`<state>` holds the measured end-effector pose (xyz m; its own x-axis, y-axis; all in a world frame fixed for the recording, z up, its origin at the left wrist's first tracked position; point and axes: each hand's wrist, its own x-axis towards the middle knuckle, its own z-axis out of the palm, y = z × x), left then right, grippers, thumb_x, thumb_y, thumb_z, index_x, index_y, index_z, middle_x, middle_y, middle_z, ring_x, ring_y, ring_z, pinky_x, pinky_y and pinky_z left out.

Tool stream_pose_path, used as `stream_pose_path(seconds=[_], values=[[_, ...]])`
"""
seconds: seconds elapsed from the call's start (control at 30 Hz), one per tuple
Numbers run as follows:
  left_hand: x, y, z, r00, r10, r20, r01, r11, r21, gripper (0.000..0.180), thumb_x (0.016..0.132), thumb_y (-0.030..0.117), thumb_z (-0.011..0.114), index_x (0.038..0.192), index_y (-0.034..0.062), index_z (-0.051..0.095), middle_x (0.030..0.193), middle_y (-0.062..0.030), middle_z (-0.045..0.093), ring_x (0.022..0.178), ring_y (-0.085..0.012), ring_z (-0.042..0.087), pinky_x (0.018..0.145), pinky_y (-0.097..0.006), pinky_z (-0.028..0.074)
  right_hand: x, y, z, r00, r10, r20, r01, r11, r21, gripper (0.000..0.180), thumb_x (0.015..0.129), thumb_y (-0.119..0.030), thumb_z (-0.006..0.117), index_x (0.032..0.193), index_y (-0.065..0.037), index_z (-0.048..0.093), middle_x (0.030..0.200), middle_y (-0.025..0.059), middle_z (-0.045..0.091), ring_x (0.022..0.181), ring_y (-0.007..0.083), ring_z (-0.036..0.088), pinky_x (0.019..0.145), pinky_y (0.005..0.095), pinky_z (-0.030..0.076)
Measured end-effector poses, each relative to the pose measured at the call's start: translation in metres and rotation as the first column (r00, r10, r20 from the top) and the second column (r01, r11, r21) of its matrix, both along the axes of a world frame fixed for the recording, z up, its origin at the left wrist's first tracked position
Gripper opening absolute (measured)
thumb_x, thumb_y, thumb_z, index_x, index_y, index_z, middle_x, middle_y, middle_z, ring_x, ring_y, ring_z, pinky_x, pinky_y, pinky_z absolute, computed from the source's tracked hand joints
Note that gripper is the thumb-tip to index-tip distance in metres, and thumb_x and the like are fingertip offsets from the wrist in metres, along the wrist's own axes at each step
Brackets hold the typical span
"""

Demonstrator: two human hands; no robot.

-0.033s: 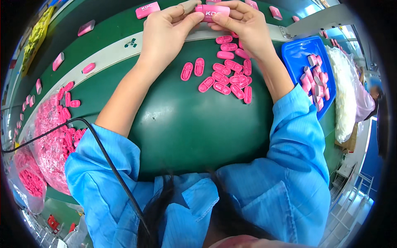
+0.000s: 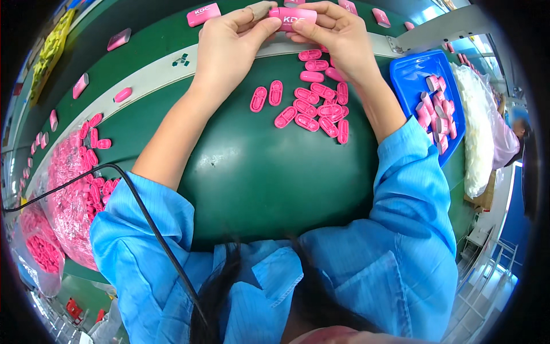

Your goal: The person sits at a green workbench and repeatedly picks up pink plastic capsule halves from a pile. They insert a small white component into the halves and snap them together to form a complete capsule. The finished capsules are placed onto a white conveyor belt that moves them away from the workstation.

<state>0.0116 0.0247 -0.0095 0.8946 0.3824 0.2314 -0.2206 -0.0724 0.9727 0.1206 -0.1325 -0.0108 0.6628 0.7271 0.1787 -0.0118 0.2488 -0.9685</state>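
Both my hands hold one pink plastic case with white lettering at the top of the view, over the grey rail of the conveyor. My left hand pinches its left end, with a taped fingertip on it. My right hand grips its right end. Just below my hands, several small pink oval parts lie loose on the green table.
More pink cases ride the green conveyor belt. A blue tray with pink pieces sits at right, beside a white bag. Clear bags of pink parts lie at left. A black cable crosses my left sleeve. Another person is at far right.
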Motion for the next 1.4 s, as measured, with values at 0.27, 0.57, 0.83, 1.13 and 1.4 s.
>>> stream_pose_path(seconds=[0.27,0.57,0.83,1.13,1.4], values=[[-0.005,0.002,0.011,0.992,-0.033,-0.123,0.039,0.998,0.045,0.026,0.095,0.002,0.06,0.119,-0.0082,0.063,0.102,-0.0095,0.071,0.087,-0.011,0.066,0.076,-0.025,0.056,0.0,-0.005,0.002,0.999,0.017,-0.04,-0.02,0.998,-0.056,0.023,0.091,0.0,0.064,0.113,0.004,0.059,0.107,0.0129,0.069,0.089,0.0168,0.069,0.081,0.0286,0.058],[-0.009,-0.004,0.008,0.992,0.125,0.034,-0.125,0.86,0.496,0.028,0.09,0.015,0.067,0.113,-0.001,0.069,0.082,-0.0176,0.072,0.071,-0.0204,0.071,0.069,-0.031,0.054,0.0,-0.005,-0.003,0.98,-0.057,0.192,0.08,0.99,-0.116,0.03,0.09,-0.006,0.068,0.117,0.004,0.06,0.104,0.0111,0.069,0.088,0.0148,0.068,0.079,0.0266,0.058],[-0.024,-0.024,0.025,0.962,0.233,-0.14,-0.12,0.827,0.55,0.033,0.091,0.004,0.058,0.121,-0.0071,0.059,0.086,-0.0291,0.065,0.074,-0.0332,0.07,0.069,-0.037,0.053,-0.026,0.003,0.004,0.988,-0.136,0.078,0.14,0.989,-0.047,0.024,0.091,0.002,0.064,0.114,0.005,0.059,0.108,0.0142,0.069,0.094,0.0159,0.068,0.083,0.0266,0.056],[-0.016,-0.016,0.015,0.951,0.268,0.151,-0.296,0.659,0.691,0.033,0.09,0.004,0.055,0.121,-0.0076,0.054,0.091,-0.0317,0.064,0.081,-0.0443,0.066,0.07,-0.045,0.052,-0.033,0.029,0.012,0.911,-0.242,0.333,0.245,0.969,0.034,0.022,0.09,0.003,0.063,0.112,0.007,0.06,0.104,0.0142,0.069,0.094,0.0159,0.068,0.081,0.0253,0.056],[0.026,0.061,0.012,0.891,0.453,-0.015,-0.246,0.51,0.824,0.027,0.088,0.019,0.063,0.102,-0.004,0.069,0.09,-0.0229,0.071,0.08,-0.0304,0.071,0.074,-0.034,0.054,0.057,0.081,-0.006,-0.015,0.16,0.987,0.594,0.795,-0.12,0.026,0.087,-0.021,0.064,0.097,0.003,0.066,0.097,0.021,0.069,0.092,0.0416,0.065,0.086,0.0505,0.05]])
